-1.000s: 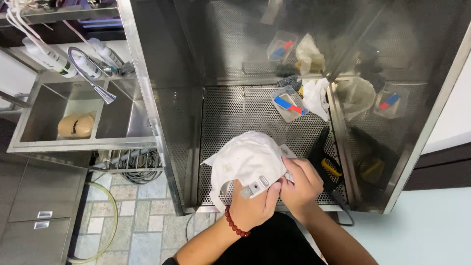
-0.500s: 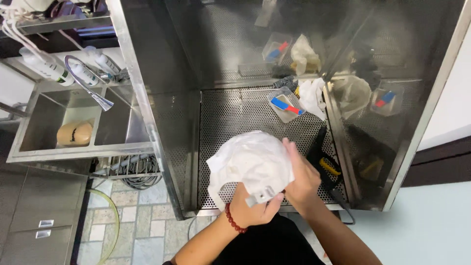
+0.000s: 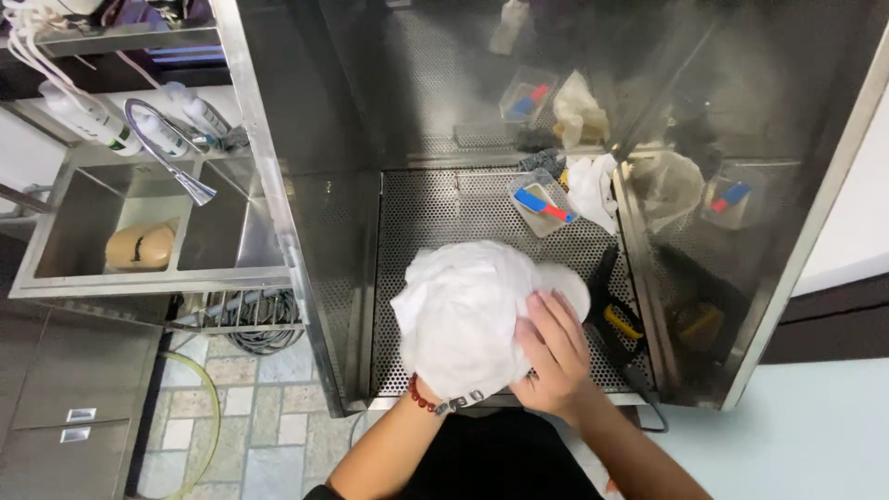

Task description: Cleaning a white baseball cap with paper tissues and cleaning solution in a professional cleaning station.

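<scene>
White cloth [image 3: 463, 319], bunched into a rounded bundle, is being handled over the perforated steel worktop [image 3: 444, 208] inside a steel cabinet, near its front edge. The step in hand is judged to be a gathering or wrapping of the cloth around something pale and round, an edge of which is showing at the bundle's right side [image 3: 572, 285]; what it is cannot be told. The right hand [image 3: 556, 356] is being laid flat on the bundle's right flank, its fingers [image 3: 546, 324] lightly spread and pressed against the fabric, nothing being pinched. The left hand [image 3: 435, 398] is being hidden almost wholly under the cloth, only the wrist with a red bead bracelet [image 3: 421, 396] showing, so whether its fingers are closed cannot be told. A grey clip-like piece [image 3: 460, 402] is hanging at the bundle's lower edge. A steady hold from beneath and a smoothing press from the right are judged to be called for next.
</scene>
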